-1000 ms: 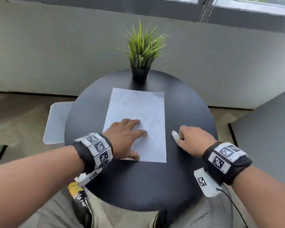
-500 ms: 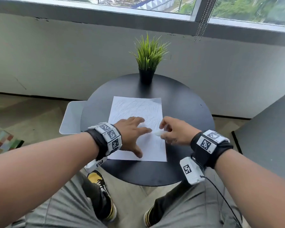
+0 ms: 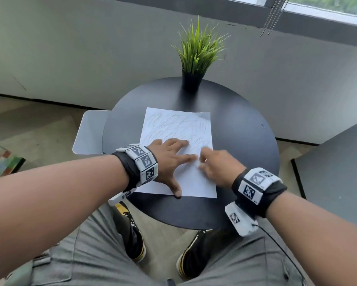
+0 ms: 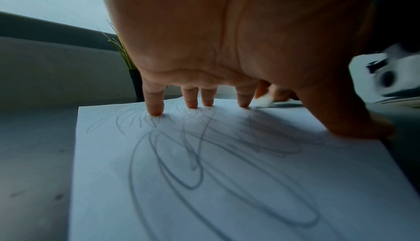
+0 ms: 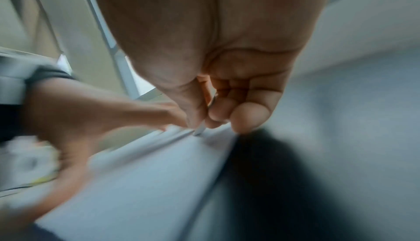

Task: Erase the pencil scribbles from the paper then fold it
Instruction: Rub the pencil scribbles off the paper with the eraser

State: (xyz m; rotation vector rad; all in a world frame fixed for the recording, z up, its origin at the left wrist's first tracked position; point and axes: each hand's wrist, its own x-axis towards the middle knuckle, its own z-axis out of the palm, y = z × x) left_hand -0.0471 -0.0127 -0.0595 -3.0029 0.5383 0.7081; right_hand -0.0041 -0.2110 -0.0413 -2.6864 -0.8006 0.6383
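The sheet of paper lies flat on the round black desk, its surface covered with grey pencil scribbles that run under and ahead of both hands. The left hand rests palm-down on the near left part of the sheet; its fingers are straight and spread wide, tips pressing the paper, and the thumb reaches out to the sheet's near edge. The right hand sits just beside the left index fingertip, over the right part of the sheet. Its fingers are curled narrow and pinch a small white eraser between thumb and fingertips; the eraser's tip touches the paper directly below them. The right wrist view is blurred, so the exact grip on the eraser cannot be made out beyond the pinch. Beyond the fingers of both hands, at the far edge of the desk, stands a green potted plant in a black pot, well apart from the paper. To the left of the left hand, a pale chair seat shows beside and below the desk. Both wrists carry black bands with square markers.
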